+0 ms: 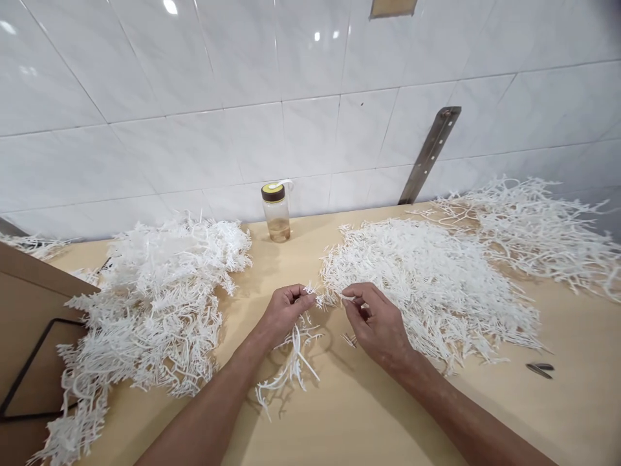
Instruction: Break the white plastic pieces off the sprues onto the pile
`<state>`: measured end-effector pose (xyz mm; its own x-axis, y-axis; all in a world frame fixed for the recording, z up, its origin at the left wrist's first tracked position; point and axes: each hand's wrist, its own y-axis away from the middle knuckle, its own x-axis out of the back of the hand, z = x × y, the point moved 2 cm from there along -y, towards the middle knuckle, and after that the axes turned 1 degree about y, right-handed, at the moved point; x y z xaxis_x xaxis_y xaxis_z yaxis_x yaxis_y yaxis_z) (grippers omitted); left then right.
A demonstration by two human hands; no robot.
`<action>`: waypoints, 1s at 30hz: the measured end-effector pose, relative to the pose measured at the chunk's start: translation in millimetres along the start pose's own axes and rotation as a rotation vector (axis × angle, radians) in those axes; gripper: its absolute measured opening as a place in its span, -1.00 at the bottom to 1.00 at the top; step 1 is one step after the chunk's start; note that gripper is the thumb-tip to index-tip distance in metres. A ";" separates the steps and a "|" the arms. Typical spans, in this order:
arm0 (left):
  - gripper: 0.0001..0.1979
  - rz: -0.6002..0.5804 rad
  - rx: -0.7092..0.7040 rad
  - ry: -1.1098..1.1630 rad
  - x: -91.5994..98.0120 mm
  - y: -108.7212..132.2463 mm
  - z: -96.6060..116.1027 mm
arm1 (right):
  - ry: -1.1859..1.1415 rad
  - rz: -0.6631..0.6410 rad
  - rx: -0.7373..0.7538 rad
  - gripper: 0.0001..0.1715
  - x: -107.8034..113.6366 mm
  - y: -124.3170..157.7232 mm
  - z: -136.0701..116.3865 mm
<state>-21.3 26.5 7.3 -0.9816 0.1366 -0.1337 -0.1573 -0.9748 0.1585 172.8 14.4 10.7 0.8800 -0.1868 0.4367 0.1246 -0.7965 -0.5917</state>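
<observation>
My left hand (290, 309) is closed in a pinch on a white branched plastic piece (310, 290), whose prongs stick out past the fingertips. To its right, my right hand (373, 318) pinches a thin white plastic sprig (347, 296) between thumb and forefinger. Below my left hand, a few loose white branched strands (291, 369) lie on the table. A broad heap of short white sprigs (427, 285) spreads just behind and right of my right hand. On the left is another tall heap of white branched pieces (165, 298).
A clear bottle (276, 217) with a dark and yellow lid stands near the tiled wall. Longer white strands (538, 226) pile up at the far right. Small dark snips (540, 369) lie on the table at right. A cardboard box (39, 310) stands at the left edge.
</observation>
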 end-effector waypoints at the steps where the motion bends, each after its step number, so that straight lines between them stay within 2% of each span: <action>1: -0.63 -0.002 -0.003 -0.014 -0.3 -0.4 -0.3 | 0.005 0.002 0.015 -0.83 1.0 -0.7 -1.3; 11: -0.58 -0.027 0.011 -0.114 -7.3 1.9 -0.2 | -0.052 -0.091 0.180 -0.77 -4.7 5.6 -6.9; 20: -0.58 -0.032 0.061 -0.161 -10.8 5.7 3.2 | -0.053 -0.101 0.173 -0.81 -4.6 2.3 -8.9; 30: -0.57 -0.015 0.039 -0.144 -15.7 8.3 6.8 | -0.029 -0.081 0.152 -0.84 -7.9 5.0 -5.2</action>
<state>-7.9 17.5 17.4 -0.9841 0.1777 0.0048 -0.1733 -0.9652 0.1958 164.1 8.9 7.8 0.8769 -0.1065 0.4687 0.2620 -0.7115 -0.6520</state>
